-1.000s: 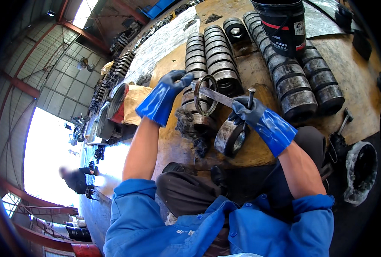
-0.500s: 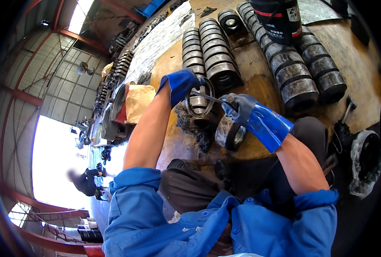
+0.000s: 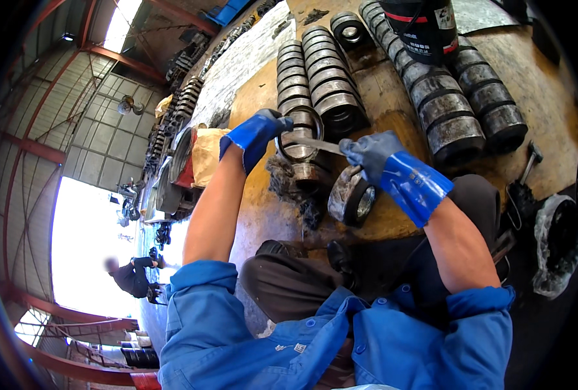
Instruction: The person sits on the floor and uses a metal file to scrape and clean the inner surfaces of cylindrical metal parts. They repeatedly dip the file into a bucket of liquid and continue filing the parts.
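Note:
My left hand (image 3: 257,136), in a blue and grey glove, is closed on the upper left of a thin metal ring (image 3: 321,127), holding it up in front of a row of metal rings. My gloved right hand (image 3: 393,166) grips one end of a flat metal strip (image 3: 322,145), whose other end reaches across the ring's opening. Whether the strip touches the ring's inner edge is hard to tell. Below the right hand, a thick metal ring (image 3: 352,197) stands on edge on the brown sheet. A dark, frayed rag (image 3: 285,182) lies beside it.
Long rows of thick metal rings (image 3: 333,91) lie ahead, with more rows (image 3: 455,123) to the right. A black bucket (image 3: 425,36) stands over those. A hammer-like tool (image 3: 529,162) and a plastic-wrapped ring (image 3: 552,247) sit at far right. Another person (image 3: 133,276) sits far left.
My left hand and the ring have shifted slightly left. My right hand has moved a little right, and the strip has turned so its broad face shows.

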Demonstrator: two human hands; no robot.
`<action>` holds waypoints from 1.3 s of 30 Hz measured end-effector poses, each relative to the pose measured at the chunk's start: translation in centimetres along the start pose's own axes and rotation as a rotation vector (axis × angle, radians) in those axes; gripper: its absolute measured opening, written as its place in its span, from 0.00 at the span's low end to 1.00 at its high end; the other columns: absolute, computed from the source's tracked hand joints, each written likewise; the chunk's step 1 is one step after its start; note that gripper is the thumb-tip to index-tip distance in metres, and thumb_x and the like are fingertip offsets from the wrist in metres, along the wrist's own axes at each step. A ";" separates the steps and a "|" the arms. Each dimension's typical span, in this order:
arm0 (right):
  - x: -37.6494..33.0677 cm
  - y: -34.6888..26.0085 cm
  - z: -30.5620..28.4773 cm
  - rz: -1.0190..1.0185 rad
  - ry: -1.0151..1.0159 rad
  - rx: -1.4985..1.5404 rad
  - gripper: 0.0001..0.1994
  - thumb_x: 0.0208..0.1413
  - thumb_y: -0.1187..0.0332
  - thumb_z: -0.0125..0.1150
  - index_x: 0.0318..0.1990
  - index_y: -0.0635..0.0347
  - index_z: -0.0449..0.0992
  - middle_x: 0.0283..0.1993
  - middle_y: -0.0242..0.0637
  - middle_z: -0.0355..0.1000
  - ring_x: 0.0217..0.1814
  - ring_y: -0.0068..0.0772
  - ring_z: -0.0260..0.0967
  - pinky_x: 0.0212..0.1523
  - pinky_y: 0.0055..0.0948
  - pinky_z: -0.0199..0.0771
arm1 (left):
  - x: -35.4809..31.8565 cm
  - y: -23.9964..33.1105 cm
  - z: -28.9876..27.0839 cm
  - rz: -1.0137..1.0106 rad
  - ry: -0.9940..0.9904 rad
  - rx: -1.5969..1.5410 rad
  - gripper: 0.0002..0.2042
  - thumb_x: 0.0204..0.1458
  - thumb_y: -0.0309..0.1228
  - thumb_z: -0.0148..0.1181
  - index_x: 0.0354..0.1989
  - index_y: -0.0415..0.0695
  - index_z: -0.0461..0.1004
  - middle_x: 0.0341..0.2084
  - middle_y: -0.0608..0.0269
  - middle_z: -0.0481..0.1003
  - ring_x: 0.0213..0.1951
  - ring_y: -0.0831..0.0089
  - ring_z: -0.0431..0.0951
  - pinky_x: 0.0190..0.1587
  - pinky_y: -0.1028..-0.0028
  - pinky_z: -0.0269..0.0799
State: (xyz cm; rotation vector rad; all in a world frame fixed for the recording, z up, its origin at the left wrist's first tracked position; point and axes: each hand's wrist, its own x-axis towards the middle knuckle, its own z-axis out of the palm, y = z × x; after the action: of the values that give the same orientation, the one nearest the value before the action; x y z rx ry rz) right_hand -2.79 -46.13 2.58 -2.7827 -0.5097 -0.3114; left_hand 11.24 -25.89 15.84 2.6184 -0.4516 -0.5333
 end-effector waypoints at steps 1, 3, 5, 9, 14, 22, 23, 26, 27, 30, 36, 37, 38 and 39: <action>0.0 0.3 0.0 0.028 0.078 -0.005 0.19 0.46 0.67 0.59 0.48 0.49 0.65 0.30 0.35 0.74 0.34 0.42 0.75 0.28 0.39 0.73 | -0.4 -0.3 -0.3 -0.014 -0.012 0.054 0.18 0.50 0.43 0.59 0.37 0.39 0.78 0.29 0.62 0.74 0.34 0.71 0.67 0.39 0.70 0.60; -0.1 0.9 0.2 0.025 0.118 0.028 0.19 0.46 0.66 0.60 0.47 0.48 0.66 0.28 0.36 0.73 0.32 0.44 0.74 0.27 0.40 0.72 | -1.1 -0.9 -0.3 -0.079 0.055 0.108 0.17 0.50 0.43 0.59 0.37 0.39 0.79 0.28 0.62 0.74 0.31 0.73 0.67 0.37 0.73 0.60; -0.4 0.8 -0.1 0.048 0.212 0.027 0.18 0.46 0.67 0.60 0.46 0.48 0.67 0.27 0.38 0.73 0.31 0.45 0.74 0.27 0.42 0.71 | -0.4 -4.1 -0.5 -0.101 0.063 0.065 0.15 0.51 0.41 0.58 0.37 0.40 0.79 0.27 0.63 0.74 0.31 0.75 0.67 0.36 0.76 0.61; -0.6 0.2 -1.6 0.110 0.011 0.031 0.21 0.45 0.69 0.60 0.48 0.52 0.64 0.36 0.40 0.75 0.41 0.43 0.75 0.36 0.41 0.75 | -3.1 -5.3 1.5 -0.054 0.054 -0.234 0.14 0.53 0.39 0.56 0.36 0.40 0.78 0.26 0.65 0.74 0.30 0.77 0.68 0.36 0.77 0.62; -0.6 -0.3 -1.3 0.095 0.045 0.039 0.21 0.43 0.68 0.61 0.48 0.52 0.64 0.33 0.39 0.75 0.38 0.44 0.75 0.34 0.41 0.75 | -4.1 -8.3 4.5 -0.054 0.148 -0.319 0.17 0.54 0.40 0.56 0.42 0.38 0.75 0.31 0.64 0.76 0.33 0.78 0.71 0.40 0.78 0.65; 0.1 -0.5 0.7 0.093 0.061 0.050 0.18 0.42 0.70 0.61 0.44 0.50 0.68 0.30 0.38 0.75 0.35 0.44 0.75 0.32 0.40 0.74 | -2.8 -12.8 7.7 0.022 0.119 -0.567 0.19 0.52 0.41 0.59 0.46 0.39 0.75 0.32 0.65 0.76 0.32 0.78 0.72 0.37 0.77 0.68; 0.1 -0.4 1.2 0.091 0.117 0.112 0.16 0.43 0.70 0.61 0.43 0.50 0.69 0.30 0.39 0.75 0.35 0.44 0.75 0.32 0.40 0.74 | -2.5 -13.4 7.9 0.039 0.154 -0.585 0.18 0.53 0.40 0.59 0.45 0.39 0.75 0.31 0.66 0.76 0.32 0.79 0.72 0.37 0.77 0.68; 0.3 -0.6 1.9 0.123 0.184 0.264 0.12 0.46 0.70 0.60 0.41 0.51 0.73 0.31 0.39 0.75 0.35 0.43 0.74 0.33 0.39 0.73 | -1.9 -14.9 8.5 0.053 0.147 -0.580 0.15 0.54 0.37 0.58 0.43 0.39 0.76 0.30 0.66 0.77 0.32 0.81 0.72 0.37 0.78 0.68; 0.4 -0.6 2.2 0.161 0.205 0.356 0.11 0.47 0.69 0.60 0.40 0.51 0.74 0.33 0.40 0.75 0.36 0.43 0.74 0.34 0.38 0.73 | -1.7 -15.4 8.5 0.049 0.147 -0.590 0.15 0.54 0.37 0.58 0.43 0.39 0.76 0.30 0.66 0.77 0.32 0.81 0.72 0.37 0.78 0.68; 0.8 0.5 5.9 0.186 0.353 1.096 0.09 0.50 0.68 0.59 0.40 0.52 0.76 0.34 0.40 0.75 0.35 0.43 0.73 0.35 0.39 0.73 | -0.4 -18.0 8.5 0.067 0.136 -0.557 0.16 0.56 0.37 0.59 0.44 0.35 0.75 0.35 0.60 0.79 0.34 0.74 0.78 0.37 0.77 0.73; 0.8 0.9 5.4 0.250 0.230 0.584 0.06 0.53 0.68 0.54 0.36 0.55 0.76 0.29 0.44 0.73 0.33 0.47 0.71 0.35 0.36 0.71 | -0.7 -18.6 8.1 0.233 0.180 -0.840 0.17 0.55 0.33 0.60 0.47 0.34 0.73 0.40 0.57 0.78 0.35 0.71 0.79 0.39 0.72 0.75; 0.9 0.9 5.3 0.343 0.124 0.669 0.06 0.54 0.69 0.54 0.34 0.56 0.76 0.27 0.44 0.72 0.32 0.46 0.71 0.35 0.35 0.70 | -0.7 -18.6 8.0 0.232 0.184 -0.844 0.17 0.55 0.33 0.60 0.47 0.34 0.73 0.40 0.57 0.78 0.35 0.71 0.79 0.39 0.72 0.75; 1.1 1.0 5.5 0.339 0.122 0.666 0.06 0.54 0.69 0.54 0.34 0.56 0.76 0.27 0.44 0.72 0.32 0.46 0.71 0.35 0.35 0.70 | -0.8 -18.6 8.0 0.257 0.210 -0.882 0.16 0.55 0.34 0.60 0.47 0.34 0.73 0.41 0.56 0.77 0.35 0.71 0.79 0.40 0.72 0.75; 1.4 1.3 5.9 0.371 0.082 0.734 0.06 0.54 0.68 0.53 0.33 0.57 0.75 0.25 0.43 0.72 0.29 0.43 0.71 0.33 0.36 0.70 | -0.8 -18.6 7.9 0.282 0.235 -0.919 0.16 0.55 0.34 0.60 0.46 0.34 0.74 0.42 0.55 0.77 0.35 0.70 0.79 0.40 0.72 0.75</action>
State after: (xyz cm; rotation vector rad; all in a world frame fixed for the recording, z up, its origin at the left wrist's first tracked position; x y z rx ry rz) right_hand -0.13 -44.91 -2.90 -2.0757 -0.0503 -0.1162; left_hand 11.26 -12.35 0.77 1.6723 -0.3681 -0.2400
